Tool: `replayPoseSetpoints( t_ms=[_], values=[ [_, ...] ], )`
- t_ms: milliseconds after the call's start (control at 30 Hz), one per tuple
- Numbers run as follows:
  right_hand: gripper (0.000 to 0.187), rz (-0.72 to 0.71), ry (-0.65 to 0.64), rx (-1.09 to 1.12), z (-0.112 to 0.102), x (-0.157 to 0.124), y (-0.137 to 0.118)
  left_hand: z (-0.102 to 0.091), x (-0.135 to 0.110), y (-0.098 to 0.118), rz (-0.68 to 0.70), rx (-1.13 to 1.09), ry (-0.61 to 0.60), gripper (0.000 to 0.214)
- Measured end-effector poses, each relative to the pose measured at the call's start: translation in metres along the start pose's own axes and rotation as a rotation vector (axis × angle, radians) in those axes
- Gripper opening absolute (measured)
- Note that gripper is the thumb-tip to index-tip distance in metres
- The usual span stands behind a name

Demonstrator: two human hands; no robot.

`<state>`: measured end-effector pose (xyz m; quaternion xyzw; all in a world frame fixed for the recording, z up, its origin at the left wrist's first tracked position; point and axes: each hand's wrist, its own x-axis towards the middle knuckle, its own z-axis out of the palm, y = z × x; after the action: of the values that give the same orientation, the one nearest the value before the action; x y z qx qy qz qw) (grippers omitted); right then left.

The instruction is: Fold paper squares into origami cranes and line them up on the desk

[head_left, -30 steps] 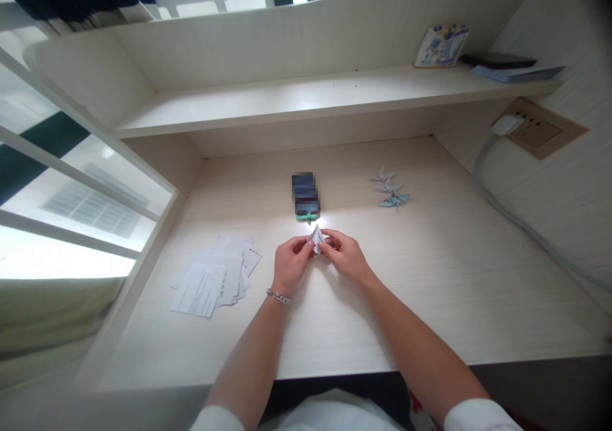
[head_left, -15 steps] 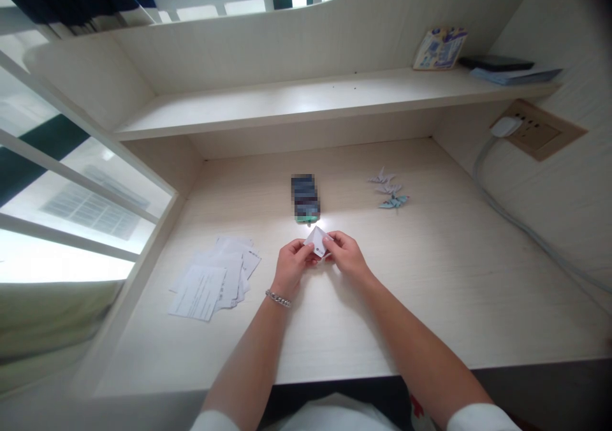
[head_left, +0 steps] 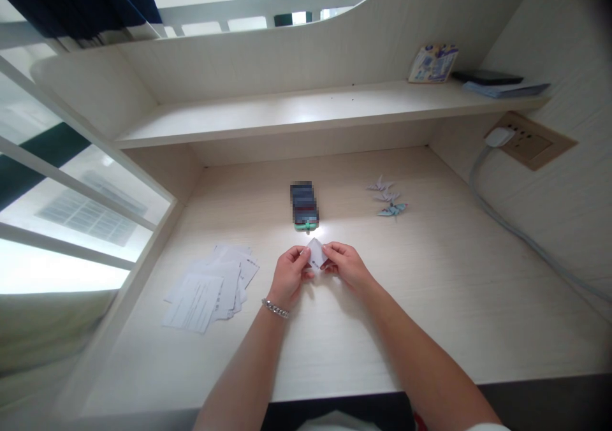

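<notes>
A small folded white paper [head_left: 316,254], diamond-shaped with a few dark printed marks, is held between both hands over the desk. My left hand [head_left: 289,274] pinches its left edge, thumb on top. On the right side, my right hand [head_left: 348,264] grips the other edge between thumb and fingers. The fingers under the paper are partly hidden. Just beyond the paper lies a phone [head_left: 305,203] with a green lower edge, its screen blurred out. Farther right sit three folded paper cranes, two whitish and one blue-green crane [head_left: 393,210].
Loose printed paper sheets [head_left: 201,294] lie in a pile at the left of the desk [head_left: 430,303]. A shelf [head_left: 268,118] crosses the back, bearing a small box [head_left: 433,64] and a dark flat object [head_left: 488,76]. A cable [head_left: 521,230] runs down from the wall socket [head_left: 533,141].
The folded paper has turned a little in my fingers and now shows a flatter diamond face. My right thumb has shifted from its face to its edge. The camera view has tilted slightly upward.
</notes>
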<state>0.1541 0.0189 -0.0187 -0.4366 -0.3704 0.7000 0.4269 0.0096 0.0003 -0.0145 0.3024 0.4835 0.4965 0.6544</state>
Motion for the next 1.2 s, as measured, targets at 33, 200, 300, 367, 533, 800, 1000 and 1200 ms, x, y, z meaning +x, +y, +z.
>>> replayPoseSetpoints(
  t_ms=[33,200,300,367,533,800,1000,1200],
  values=[
    [0.032,-0.006,-0.002,-0.004,-0.0003,-0.0001,-0.0003,-0.0004,0.0,0.0002,0.014,0.018,0.006,0.035],
    [0.032,0.008,-0.072,0.004,-0.0021,-0.0012,-0.0015,-0.0043,0.0011,0.002,0.069,0.098,0.008,0.036],
    [0.032,0.019,-0.087,0.007,-0.0028,-0.0022,-0.0026,-0.0059,0.0017,0.0028,0.081,0.11,-0.02,0.034],
    [0.033,0.024,-0.078,0.001,-0.0029,-0.003,-0.0036,-0.0061,0.0018,0.0029,0.089,0.111,-0.038,0.032],
    [0.032,0.041,-0.063,-0.009,-0.0029,-0.0043,-0.0059,-0.0061,0.0019,0.0021,0.108,0.116,-0.057,0.03],
    [0.033,0.04,-0.082,-0.014,-0.0033,-0.0046,-0.0069,-0.0078,0.0018,0.0014,0.125,0.123,-0.077,0.026],
    [0.034,0.048,-0.105,-0.002,-0.0037,-0.0063,-0.0084,-0.0076,0.0009,0.0022,0.131,0.11,-0.087,0.026],
    [0.033,0.047,-0.102,0.0,-0.0042,-0.006,-0.008,-0.0067,-0.0005,0.0036,0.131,0.105,-0.091,0.026]
  ],
)
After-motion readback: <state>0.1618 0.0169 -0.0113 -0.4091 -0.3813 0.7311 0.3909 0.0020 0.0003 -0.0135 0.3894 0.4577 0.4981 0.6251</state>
